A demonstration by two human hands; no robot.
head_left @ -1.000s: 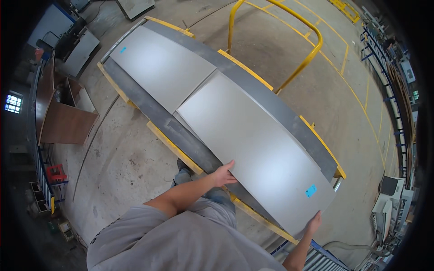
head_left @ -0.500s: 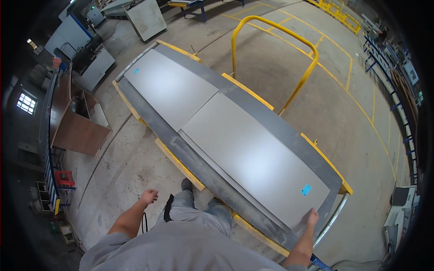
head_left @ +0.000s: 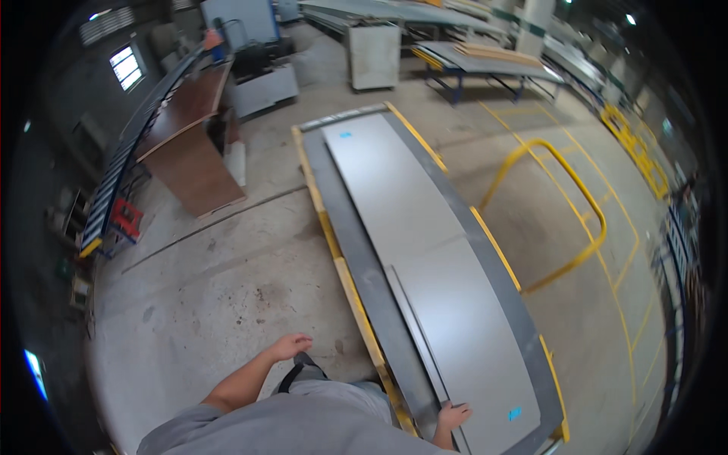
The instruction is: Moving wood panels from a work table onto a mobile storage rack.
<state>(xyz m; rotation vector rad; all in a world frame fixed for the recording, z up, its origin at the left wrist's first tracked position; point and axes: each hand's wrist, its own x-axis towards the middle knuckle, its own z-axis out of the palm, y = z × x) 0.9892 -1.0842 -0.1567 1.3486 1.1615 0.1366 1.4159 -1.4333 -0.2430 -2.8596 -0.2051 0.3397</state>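
The right hand [head_left: 455, 415] rests on the left edge of the near grey panel [head_left: 474, 341]; whether its grip pinches, I cannot tell. That panel lies on the yellow-edged surface [head_left: 383, 318]. The left hand [head_left: 292, 346] hangs empty, grip loosely spread.

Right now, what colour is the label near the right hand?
The label on the panel is bright blue, best seen in the head view.
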